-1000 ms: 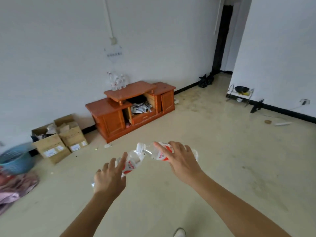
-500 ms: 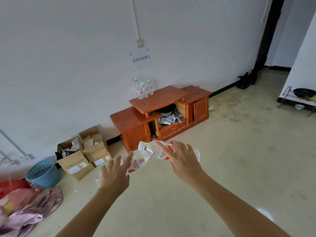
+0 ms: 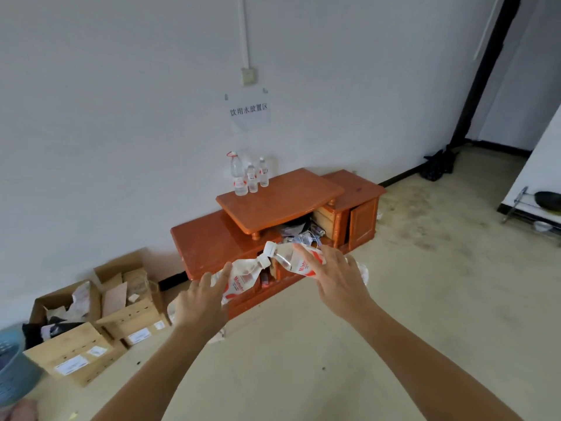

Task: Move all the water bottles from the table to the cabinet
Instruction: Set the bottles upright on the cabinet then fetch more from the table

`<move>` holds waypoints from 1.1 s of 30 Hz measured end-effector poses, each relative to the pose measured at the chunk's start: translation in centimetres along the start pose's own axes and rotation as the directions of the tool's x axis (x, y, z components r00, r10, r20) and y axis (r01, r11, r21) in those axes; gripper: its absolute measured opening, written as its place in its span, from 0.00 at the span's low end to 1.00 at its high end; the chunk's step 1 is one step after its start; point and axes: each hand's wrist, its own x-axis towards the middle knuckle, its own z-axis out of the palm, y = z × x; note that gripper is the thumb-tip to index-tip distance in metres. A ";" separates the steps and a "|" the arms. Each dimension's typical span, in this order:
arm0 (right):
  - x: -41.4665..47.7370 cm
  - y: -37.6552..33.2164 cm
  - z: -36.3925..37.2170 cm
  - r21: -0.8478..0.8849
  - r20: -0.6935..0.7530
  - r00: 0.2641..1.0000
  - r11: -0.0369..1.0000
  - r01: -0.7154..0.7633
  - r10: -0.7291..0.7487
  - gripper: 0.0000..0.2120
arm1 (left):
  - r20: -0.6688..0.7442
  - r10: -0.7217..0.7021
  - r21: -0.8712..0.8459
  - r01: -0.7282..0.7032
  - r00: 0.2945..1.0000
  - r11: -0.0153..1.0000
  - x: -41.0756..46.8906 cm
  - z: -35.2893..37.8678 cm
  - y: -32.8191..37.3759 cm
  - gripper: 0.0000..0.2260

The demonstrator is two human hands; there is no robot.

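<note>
Two water bottles are in hand, one per hand, held in the air over the floor short of the cabinet (image 3: 282, 205).

Left hand (image 3: 202, 302): grips the left bottle (image 3: 243, 276) round its lower body, thumb laid up along the side. The long axis runs from lower left to upper right; the white cap points up and right. The base is mostly hidden behind the hand.

Right hand (image 3: 337, 278): fingers wrapped over the right bottle (image 3: 300, 262). The long axis lies closer to level, base to the right and slightly lower, white cap pointing left and slightly up.

The two caps meet almost nose to nose, the right one just above the left; contact cannot be confirmed. Both bottles are clear, with red-and-white labels.

Three standing bottles (image 3: 251, 177) are upright at the rear left corner of the cabinet's raised top, close together by the wall: one tall with a red cap, two shorter with pale caps.

The cabinet is orange-brown wood, set against the white wall, with loose items in its middle opening. One paper sign (image 3: 249, 109) hangs above it. At least two cardboard boxes (image 3: 130, 311) sit on the floor to its left, and one blue basket (image 3: 10, 366) at the left edge.
</note>
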 end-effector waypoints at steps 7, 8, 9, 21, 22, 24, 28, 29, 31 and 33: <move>13.8 5.7 4.0 -0.034 -0.012 0.986 0.985 -0.167 0.166 0.48 | -0.005 0.061 -0.056 -0.061 0.998 0.997 19.3 1.2 -2.0 0.40; 15.7 6.9 4.8 -0.038 0.007 0.981 0.980 -0.196 0.196 0.49 | -0.017 0.079 -0.066 -0.080 0.997 0.995 22.6 2.2 -1.8 0.40; 17.0 7.7 5.5 -0.042 0.014 0.978 0.978 -0.205 0.206 0.50 | -0.008 0.086 -0.072 -0.086 0.996 0.994 24.5 2.6 -1.6 0.40; 43.3 25.6 20.0 -0.023 0.122 0.977 0.984 -0.176 0.178 0.53 | 0.043 0.046 -0.070 -0.043 0.998 0.997 55.3 8.2 4.1 0.40; 45.6 26.9 20.5 -0.051 0.102 0.983 0.988 -0.148 0.152 0.54 | 0.029 0.025 -0.062 -0.023 0.999 0.998 57.5 8.0 4.2 0.40; 50.4 29.0 21.9 -0.059 0.115 0.984 0.990 -0.128 0.134 0.56 | 0.035 -0.025 -0.065 0.027 0.999 0.998 61.3 8.0 3.8 0.41; 57.5 30.2 24.4 0.031 0.121 0.991 0.998 -0.052 0.048 0.53 | 0.055 -0.120 -0.158 0.127 0.991 0.979 66.2 8.8 2.6 0.39; 59.3 30.4 25.4 0.056 0.109 0.994 0.998 -0.020 0.014 0.52 | 0.052 -0.145 -0.189 0.153 0.988 0.970 67.5 9.2 2.3 0.39; 62.9 30.7 27.4 0.077 0.123 0.992 0.997 0.030 -0.040 0.51 | 0.039 -0.183 -0.245 0.187 0.982 0.951 70.4 10.2 1.7 0.38; 66.6 30.6 29.9 0.133 0.126 0.990 0.990 0.042 -0.059 0.52 | 0.049 -0.202 -0.291 0.207 0.978 0.934 74.0 11.8 0.7 0.38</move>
